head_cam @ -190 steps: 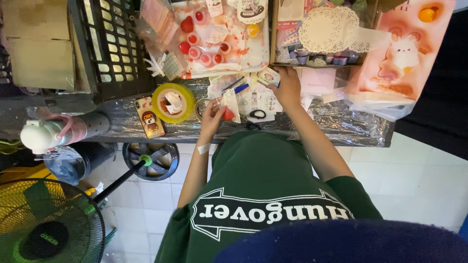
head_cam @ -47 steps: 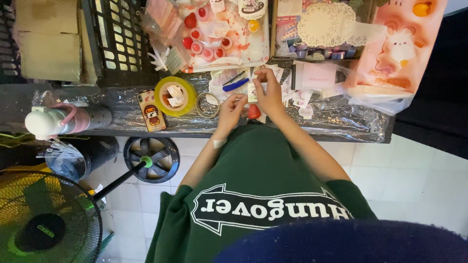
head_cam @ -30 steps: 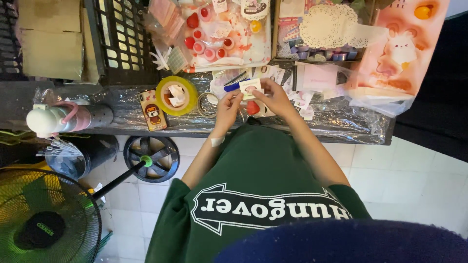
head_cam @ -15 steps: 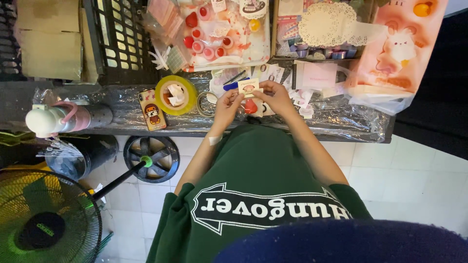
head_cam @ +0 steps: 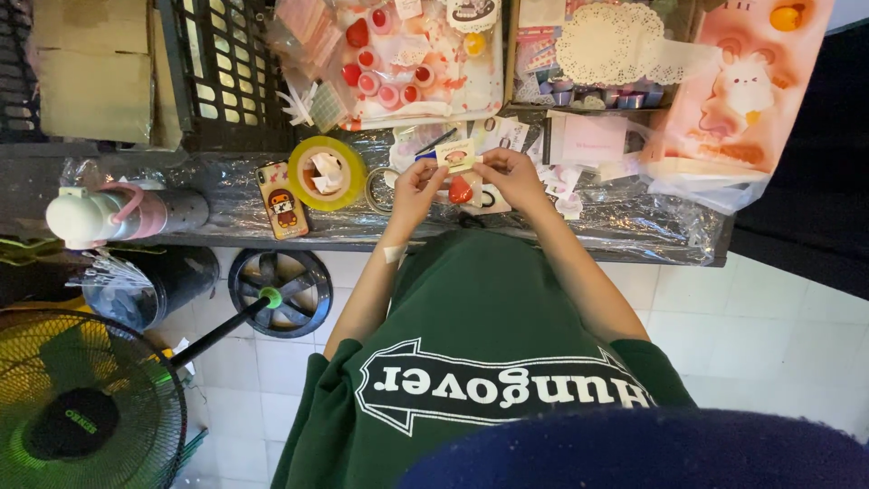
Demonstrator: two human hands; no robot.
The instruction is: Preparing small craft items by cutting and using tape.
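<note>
Both my hands meet over the front of a plastic-covered table (head_cam: 634, 222). My left hand (head_cam: 415, 186) and my right hand (head_cam: 512, 177) each pinch one end of a small pale card (head_cam: 455, 155) with a little picture on it, held flat between them. Just below the card, between my hands, a small red piece (head_cam: 460, 190) lies on the table. A clear tape ring (head_cam: 380, 190) rests by my left hand. My green printed shirt fills the lower part of the view.
A yellow tape roll (head_cam: 326, 172) and a phone (head_cam: 282, 200) lie left of my hands. A white-and-pink bottle (head_cam: 109, 215) lies at the far left. Behind are a black crate (head_cam: 226, 72), a tray of red cups (head_cam: 407, 59), a pink rabbit bag (head_cam: 742, 91). A fan (head_cam: 81, 407) stands on the floor.
My right hand came back from the table's right side and joined the left. Both now hold the small card, which has shifted slightly higher over the last second.
</note>
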